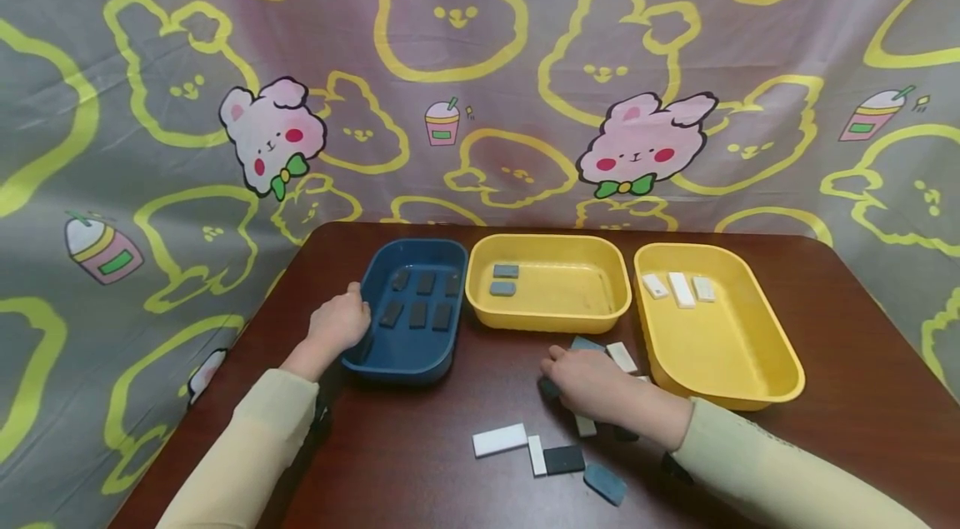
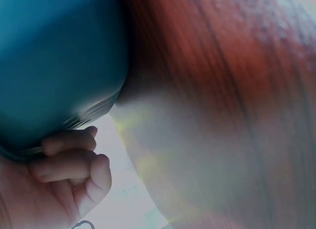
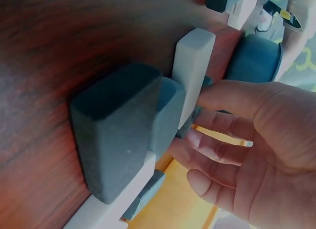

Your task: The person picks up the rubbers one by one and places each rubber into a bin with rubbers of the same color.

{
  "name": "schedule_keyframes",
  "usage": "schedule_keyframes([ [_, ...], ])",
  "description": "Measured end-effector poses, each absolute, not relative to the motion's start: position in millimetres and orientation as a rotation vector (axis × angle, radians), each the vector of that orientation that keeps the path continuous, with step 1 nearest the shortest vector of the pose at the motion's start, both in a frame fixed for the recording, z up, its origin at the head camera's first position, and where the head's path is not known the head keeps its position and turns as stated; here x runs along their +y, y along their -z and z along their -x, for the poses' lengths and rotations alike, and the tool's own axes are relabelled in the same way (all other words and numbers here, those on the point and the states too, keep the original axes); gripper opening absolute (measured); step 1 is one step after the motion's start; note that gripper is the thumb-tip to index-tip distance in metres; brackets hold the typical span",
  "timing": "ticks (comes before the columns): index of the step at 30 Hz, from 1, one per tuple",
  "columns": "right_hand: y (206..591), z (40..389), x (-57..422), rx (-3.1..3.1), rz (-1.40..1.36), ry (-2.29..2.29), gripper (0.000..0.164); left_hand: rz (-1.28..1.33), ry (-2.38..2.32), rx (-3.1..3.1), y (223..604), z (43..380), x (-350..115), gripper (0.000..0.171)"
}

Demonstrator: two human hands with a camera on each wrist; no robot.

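My left hand (image 1: 341, 322) grips the left rim of a blue plastic bin (image 1: 408, 372); in the left wrist view its curled fingers (image 2: 74, 162) lie against the bin's outer side. My right hand (image 1: 596, 383) is over a small pile of erasers in front of the yellow bins. Its thumb and fingers pinch a dark eraser (image 1: 550, 387), mostly hidden by the hand. Beside them, in the right wrist view, are a white eraser (image 3: 195, 56), a blue-grey eraser (image 3: 167, 118) and a large dark eraser (image 3: 118, 135).
Several dark erasers lie in the blue bin. The middle yellow bin (image 1: 547, 321) has two blue-grey erasers (image 1: 504, 280); the right yellow bin (image 1: 780, 346) has three white ones (image 1: 681, 290). Nearer on the table are white erasers (image 1: 500, 440), a black one (image 1: 564, 460) and a blue-grey one (image 1: 604, 484).
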State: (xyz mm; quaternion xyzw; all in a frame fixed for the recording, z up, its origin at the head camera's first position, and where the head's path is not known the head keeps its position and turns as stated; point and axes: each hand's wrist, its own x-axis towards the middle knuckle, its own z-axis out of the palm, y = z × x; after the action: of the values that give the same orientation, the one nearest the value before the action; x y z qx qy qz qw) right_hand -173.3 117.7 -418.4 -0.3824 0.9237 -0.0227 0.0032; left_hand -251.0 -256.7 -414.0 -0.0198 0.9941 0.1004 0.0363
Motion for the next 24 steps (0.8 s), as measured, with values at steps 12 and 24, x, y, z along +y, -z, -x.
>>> schedule_keyframes([
  [12, 396.2, 179.7, 119.7, 2.875, 1.111, 0.165, 0.029, 0.052, -0.265, 2.995, 404.8, 252.3, -256.3, 0.057],
  [24, 351.4, 205.4, 139.6, 2.969, 1.197, 0.178, 0.023, -0.098, -0.220, 3.272, 371.1, 257.3, -238.3, 0.049],
])
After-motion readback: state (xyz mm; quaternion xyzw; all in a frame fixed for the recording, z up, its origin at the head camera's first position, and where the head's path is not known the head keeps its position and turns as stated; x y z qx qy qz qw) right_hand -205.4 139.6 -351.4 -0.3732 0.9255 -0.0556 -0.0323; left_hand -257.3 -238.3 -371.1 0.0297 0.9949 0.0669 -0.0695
